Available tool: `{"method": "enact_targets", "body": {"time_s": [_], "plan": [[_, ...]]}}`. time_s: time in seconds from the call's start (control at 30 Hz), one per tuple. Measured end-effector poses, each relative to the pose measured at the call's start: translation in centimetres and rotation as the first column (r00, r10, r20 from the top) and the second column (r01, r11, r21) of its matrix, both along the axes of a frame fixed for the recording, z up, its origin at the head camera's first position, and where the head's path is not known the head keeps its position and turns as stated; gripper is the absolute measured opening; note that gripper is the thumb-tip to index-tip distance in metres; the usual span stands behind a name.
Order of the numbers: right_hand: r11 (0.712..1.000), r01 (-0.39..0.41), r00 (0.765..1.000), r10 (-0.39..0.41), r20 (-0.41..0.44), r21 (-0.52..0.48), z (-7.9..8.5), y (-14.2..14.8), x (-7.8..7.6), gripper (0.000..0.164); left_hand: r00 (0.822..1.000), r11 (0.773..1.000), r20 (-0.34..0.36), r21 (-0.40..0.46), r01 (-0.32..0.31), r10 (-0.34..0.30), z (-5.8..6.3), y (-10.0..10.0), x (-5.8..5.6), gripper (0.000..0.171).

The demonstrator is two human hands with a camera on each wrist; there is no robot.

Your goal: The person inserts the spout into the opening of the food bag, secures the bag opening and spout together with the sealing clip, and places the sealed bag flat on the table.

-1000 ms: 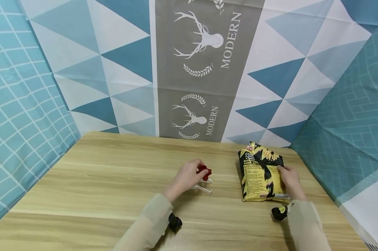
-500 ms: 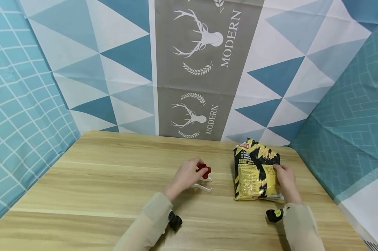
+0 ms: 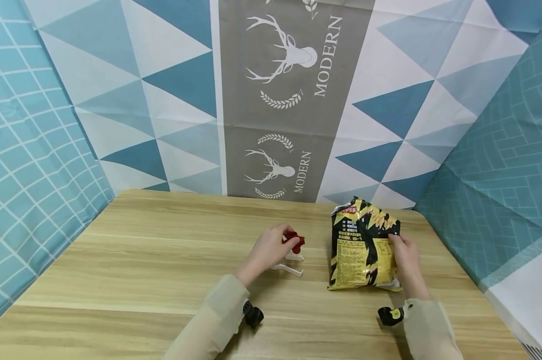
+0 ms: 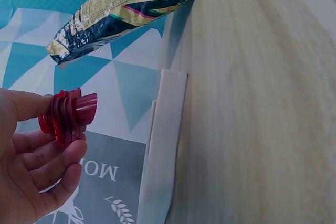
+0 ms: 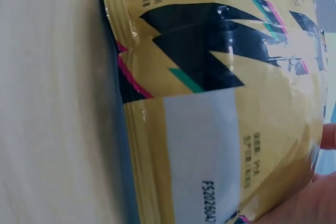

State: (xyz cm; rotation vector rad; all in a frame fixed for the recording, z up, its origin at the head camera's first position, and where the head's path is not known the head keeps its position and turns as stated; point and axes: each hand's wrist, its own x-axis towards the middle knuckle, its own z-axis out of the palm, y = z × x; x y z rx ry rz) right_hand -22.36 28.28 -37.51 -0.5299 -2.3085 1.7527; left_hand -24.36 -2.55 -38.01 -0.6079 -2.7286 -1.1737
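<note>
My left hand [image 3: 266,248] pinches a small red plastic piece [image 4: 67,115] between thumb and fingers; it has ribbed rings and a short round tube. Below it, two slim white plastic strips [image 3: 289,270] lie on the table, one with a small hooked end; the left wrist view shows one long white strip [image 4: 167,140] close up. On the right, my right hand [image 3: 407,256] grips the side edge of a yellow and black snack bag [image 3: 354,252], which stands upright with printed text facing me. In the right wrist view the bag's bottom seam [image 5: 144,171] sits close to the table.
The wood-grain table [image 3: 140,270] ends at a patterned cloth backdrop [image 3: 275,100]. Blue tile-patterned sheets [image 3: 37,140] stand at both sides. A white surface [image 3: 532,295] sits beyond the table's right edge. Each wrist carries a small black camera [image 3: 253,315].
My right hand has moved the snack bag left, toward the white strips, and stood it more upright. My left hand keeps the red piece nearly in place.
</note>
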Motion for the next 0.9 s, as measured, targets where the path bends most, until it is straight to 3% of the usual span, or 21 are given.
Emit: {"method": "enact_targets", "body": {"time_s": [0.13,0.23,0.37,0.43,0.67,0.9], "plan": [[0.998,-0.049,0.999,0.049,0.014,-0.037,-0.1,-0.4,0.4,0.07,1.0,1.0,-0.003,0.022,0.002,-0.002,0.3,0.1,0.0,0.013],[0.995,-0.064,0.998,0.064,0.003,-0.08,-1.2,0.0,-0.2,0.078,1.0,0.999,-0.005,0.033,-0.02,0.02,0.6,0.2,0.1,0.016],[0.994,-0.053,0.998,0.05,-0.036,-0.096,-3.7,1.1,-1.8,0.077,0.998,0.998,-0.026,0.036,-0.061,0.062,1.1,0.3,0.1,0.02],[0.994,-0.051,0.998,0.046,-0.051,-0.092,-4.2,1.3,-2.1,0.071,0.996,0.997,-0.046,0.043,-0.072,0.073,1.3,0.3,0.1,0.021],[0.991,-0.074,0.996,0.069,-0.048,-0.114,0.1,-2.1,0.8,0.048,0.993,0.99,-0.053,0.098,-0.096,0.102,2.0,0.5,-0.2,0.024],[0.99,-0.062,0.993,0.048,-0.112,-0.129,0.0,-3.3,1.2,0.043,0.986,0.98,-0.101,0.162,-0.116,0.133,2.7,0.6,-0.4,0.025]]}}
